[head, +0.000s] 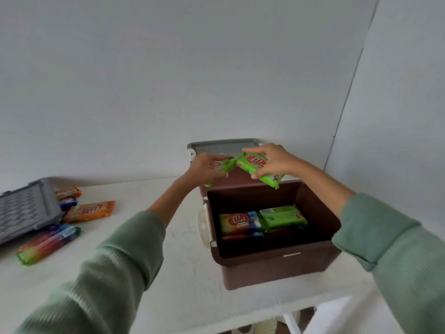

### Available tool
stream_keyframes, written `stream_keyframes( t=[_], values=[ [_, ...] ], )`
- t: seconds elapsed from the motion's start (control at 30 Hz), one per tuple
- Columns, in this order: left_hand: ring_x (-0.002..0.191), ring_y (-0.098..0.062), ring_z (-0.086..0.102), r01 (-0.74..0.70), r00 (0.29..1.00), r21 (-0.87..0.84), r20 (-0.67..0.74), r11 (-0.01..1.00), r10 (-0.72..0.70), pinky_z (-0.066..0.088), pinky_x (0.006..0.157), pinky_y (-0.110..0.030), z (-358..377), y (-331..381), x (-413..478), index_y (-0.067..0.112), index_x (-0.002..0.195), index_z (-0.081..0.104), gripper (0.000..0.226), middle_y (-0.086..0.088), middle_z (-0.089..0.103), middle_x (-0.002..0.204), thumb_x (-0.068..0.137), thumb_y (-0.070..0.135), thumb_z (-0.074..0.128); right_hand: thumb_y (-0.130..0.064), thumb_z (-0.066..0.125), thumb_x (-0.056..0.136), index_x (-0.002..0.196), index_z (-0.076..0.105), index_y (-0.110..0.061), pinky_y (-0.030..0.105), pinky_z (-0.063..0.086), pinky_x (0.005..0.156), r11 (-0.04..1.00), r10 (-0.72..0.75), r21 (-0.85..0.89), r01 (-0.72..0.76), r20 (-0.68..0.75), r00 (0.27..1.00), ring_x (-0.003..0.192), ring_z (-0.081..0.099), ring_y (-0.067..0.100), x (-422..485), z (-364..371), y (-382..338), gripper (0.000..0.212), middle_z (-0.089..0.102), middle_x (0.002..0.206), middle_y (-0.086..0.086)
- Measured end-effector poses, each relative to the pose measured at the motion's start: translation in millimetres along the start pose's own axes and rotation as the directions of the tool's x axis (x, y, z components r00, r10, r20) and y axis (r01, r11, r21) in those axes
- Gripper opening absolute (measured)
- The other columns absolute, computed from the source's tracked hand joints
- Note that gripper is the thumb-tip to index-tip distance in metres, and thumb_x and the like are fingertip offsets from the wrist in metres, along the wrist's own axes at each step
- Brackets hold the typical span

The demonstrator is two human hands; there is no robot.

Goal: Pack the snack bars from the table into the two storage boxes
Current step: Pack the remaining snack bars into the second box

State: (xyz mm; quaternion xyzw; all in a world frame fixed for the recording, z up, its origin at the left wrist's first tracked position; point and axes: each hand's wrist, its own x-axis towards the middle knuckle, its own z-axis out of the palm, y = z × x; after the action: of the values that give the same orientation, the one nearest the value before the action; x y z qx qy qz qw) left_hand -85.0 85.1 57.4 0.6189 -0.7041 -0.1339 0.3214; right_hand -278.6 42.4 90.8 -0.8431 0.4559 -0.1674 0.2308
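Head camera looks forward and down, seemingly close, over the table [187, 256].

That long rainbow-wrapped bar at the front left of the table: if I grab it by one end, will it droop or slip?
The rainbow-wrapped bar lies straight and flat on the table, so it probably holds its shape. Its wrapper looks glossy, so likely slippery; pinch mid-length. Flat-sided, it seems unlikely to roll.

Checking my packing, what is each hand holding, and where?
Each holds a green snack bar: left hand around its bar's left end, right hand across its bar's middle.
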Motion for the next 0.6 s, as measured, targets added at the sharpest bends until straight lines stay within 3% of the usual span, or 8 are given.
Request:
stream_keyframes(
  t=[0.13,0.23,0.37,0.5,0.6],
  values=[
    [0.073,-0.012,0.055,-0.06,0.992,0.01,0.113,0.998,0.058,0.04,0.053,-0.004,23,13,-18,0.027,0.122,0.059,0.053,-0.002,0.062,0.094,0.072,0.018,0.075,-0.002,0.077,0.069,0.139,0.039,-0.028,0.031,0.029,0.107,1.0,-0.009,-0.016,0.012,0.131,0.991,0.137,0.032,0.026,-31,-5,38,0.084,0.038,0.147,0.003],
    [0.099,-0.014,0.055,-0.102,0.968,0.035,0.233,0.994,0.091,0.043,0.076,-0.011,35,12,-32,0.026,0.119,0.062,0.055,-0.003,0.059,0.114,0.068,0.015,0.078,-0.002,0.077,0.068,0.14,0.037,-0.029,0.032,0.032,0.106,0.99,-0.006,-0.135,0.033,0.195,0.981,0.134,0.036,0.025,-41,4,61,0.087,0.042,0.143,0.006],
    [0.112,-0.016,0.051,-0.135,0.912,0.091,0.4,0.987,0.088,0.041,0.087,-0.016,58,11,-36,0.025,0.122,0.06,0.057,-0.002,0.053,0.127,0.069,0.014,0.078,-0.003,0.075,0.069,0.142,0.035,-0.027,0.029,0.036,0.101,0.943,-0.018,-0.318,0.095,0.237,0.971,0.127,0.041,0.024,-42,21,85,0.087,0.042,0.138,0.006],
    [0.124,-0.021,0.043,-0.125,0.901,0.182,0.433,0.975,0.035,0.033,0.1,-0.022,76,1,-28,0.021,0.129,0.054,0.063,-0.007,0.049,0.132,0.072,0.007,0.075,0.008,0.059,0.077,0.141,0.036,-0.028,0.032,0.034,0.107,0.907,-0.034,-0.401,0.127,0.23,0.973,0.13,0.037,0.022,-41,43,105,0.077,0.039,0.14,0.004],
    [0.128,-0.022,0.042,-0.159,0.869,0.267,0.495,0.951,0.006,0.034,0.109,-0.03,82,-1,-21,0.021,0.133,0.048,0.065,-0.007,0.048,0.136,0.075,0.003,0.071,0.004,0.056,0.081,0.137,0.043,-0.026,0.028,0.032,0.107,0.92,-0.051,-0.373,0.118,0.182,0.982,0.127,0.037,0.02,-38,57,119,0.065,0.042,0.137,0.002]
  ],
)
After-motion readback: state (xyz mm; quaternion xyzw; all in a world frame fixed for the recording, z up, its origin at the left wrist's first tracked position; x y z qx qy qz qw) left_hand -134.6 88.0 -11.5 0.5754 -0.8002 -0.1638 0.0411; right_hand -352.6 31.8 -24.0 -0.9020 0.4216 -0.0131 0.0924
